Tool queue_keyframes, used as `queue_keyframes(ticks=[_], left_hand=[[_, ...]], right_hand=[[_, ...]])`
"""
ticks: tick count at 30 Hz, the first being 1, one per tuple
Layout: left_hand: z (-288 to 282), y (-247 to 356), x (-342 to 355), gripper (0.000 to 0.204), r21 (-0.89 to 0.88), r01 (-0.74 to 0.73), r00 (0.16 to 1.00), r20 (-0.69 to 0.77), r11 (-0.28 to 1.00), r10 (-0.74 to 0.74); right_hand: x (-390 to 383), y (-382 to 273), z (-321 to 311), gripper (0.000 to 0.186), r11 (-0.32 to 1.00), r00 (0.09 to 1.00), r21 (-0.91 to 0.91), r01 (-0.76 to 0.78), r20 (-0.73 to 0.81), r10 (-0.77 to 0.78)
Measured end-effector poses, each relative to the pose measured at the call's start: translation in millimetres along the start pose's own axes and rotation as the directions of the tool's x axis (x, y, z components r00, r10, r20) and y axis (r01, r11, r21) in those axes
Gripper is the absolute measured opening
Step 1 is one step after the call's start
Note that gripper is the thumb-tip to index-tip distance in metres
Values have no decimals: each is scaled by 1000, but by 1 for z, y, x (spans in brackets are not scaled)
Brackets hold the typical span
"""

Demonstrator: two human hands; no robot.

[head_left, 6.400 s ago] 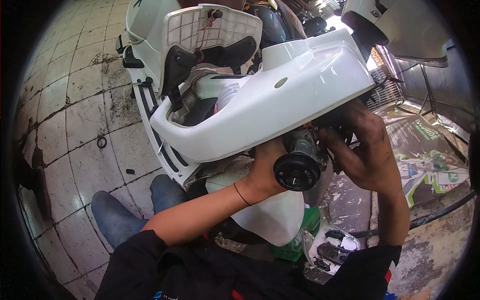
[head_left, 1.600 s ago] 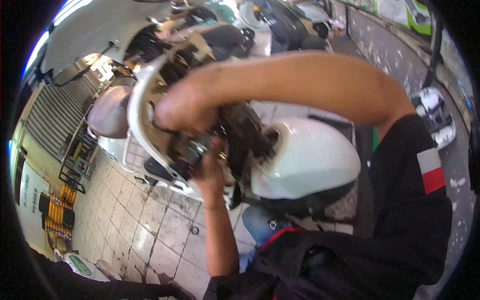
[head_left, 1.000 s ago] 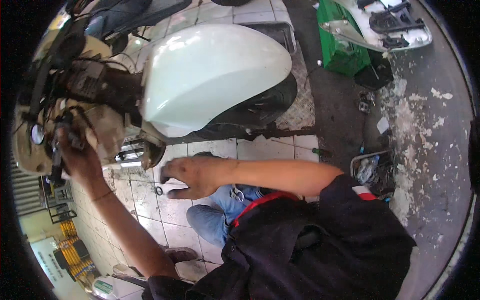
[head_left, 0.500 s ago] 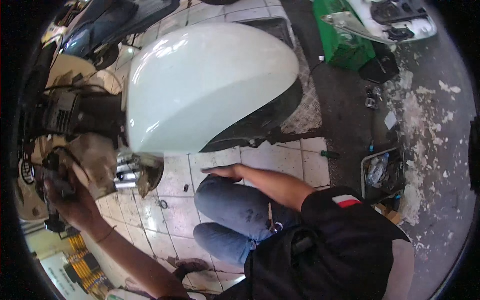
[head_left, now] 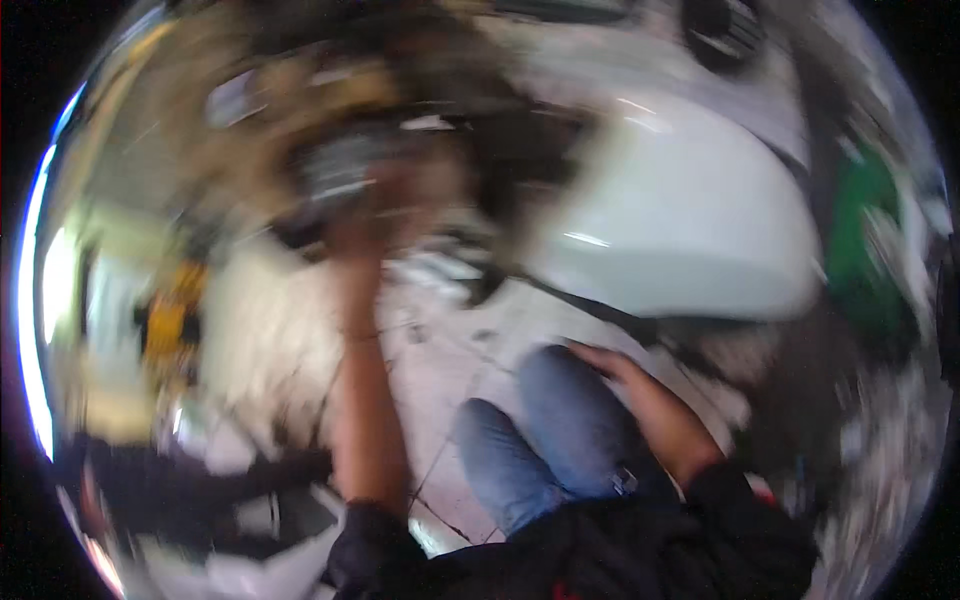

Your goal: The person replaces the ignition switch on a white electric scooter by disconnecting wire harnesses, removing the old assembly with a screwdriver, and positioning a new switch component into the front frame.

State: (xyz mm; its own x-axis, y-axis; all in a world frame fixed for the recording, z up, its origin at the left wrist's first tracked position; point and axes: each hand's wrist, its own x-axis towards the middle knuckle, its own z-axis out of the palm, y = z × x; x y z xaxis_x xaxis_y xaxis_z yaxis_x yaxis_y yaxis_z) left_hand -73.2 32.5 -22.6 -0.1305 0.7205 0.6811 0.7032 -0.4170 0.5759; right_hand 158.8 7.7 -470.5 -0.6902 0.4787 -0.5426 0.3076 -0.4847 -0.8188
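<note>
The view is badly smeared, most of all in its upper left part, where the left hand [head_left: 365, 225] is lifted away from the body on an outstretched bare forearm. It is at a dark, blurred vehicle part with a grey sheen [head_left: 335, 170], which sits above the fingers, among brown and black shapes, to the left of a glossy white, rounded fender [head_left: 690, 210]. The hand and that part overlap, but the blur hides the fingertips, so I cannot tell whether they are closed around it or only against it. The right hand [head_left: 597, 357] is low, just beside the right knee of the person's faded blue jeans [head_left: 580, 425], with its fingers pointing forward and to the left; the knee covers some of it, and I cannot tell whether the fingers are spread or curled. The two hands are well apart. A bright, silvery, blurred piece [head_left: 435, 270] shows to the right of the left wrist, above the pale tiled floor [head_left: 450, 350]. The fender fills much of the upper right, and beyond it, near the right rim, is a green, box-like object [head_left: 868, 235]. Far to the left is a yellow-and-black blurred shape [head_left: 172, 325].
</note>
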Motion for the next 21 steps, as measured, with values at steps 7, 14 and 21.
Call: queue_keyframes(ticks=[7, 14, 21], left_hand=[[-3, 115, -16, 48, -233, 153, 987, -14, 960, -161], [51, 55, -4, 94, -209, 186, 968, -130, 960, -216], [43, 84, 0, 83, -343, 200, 977, -3, 918, -214]], right_hand=[[45, -49, -64, 44, 999, 991, -27, -27, -135, 23], [78, -195, -37, 43, 971, 967, -157, 180, -155, -204], [59, -285, -41, 42, 910, 908, -242, 337, -171, -382]])
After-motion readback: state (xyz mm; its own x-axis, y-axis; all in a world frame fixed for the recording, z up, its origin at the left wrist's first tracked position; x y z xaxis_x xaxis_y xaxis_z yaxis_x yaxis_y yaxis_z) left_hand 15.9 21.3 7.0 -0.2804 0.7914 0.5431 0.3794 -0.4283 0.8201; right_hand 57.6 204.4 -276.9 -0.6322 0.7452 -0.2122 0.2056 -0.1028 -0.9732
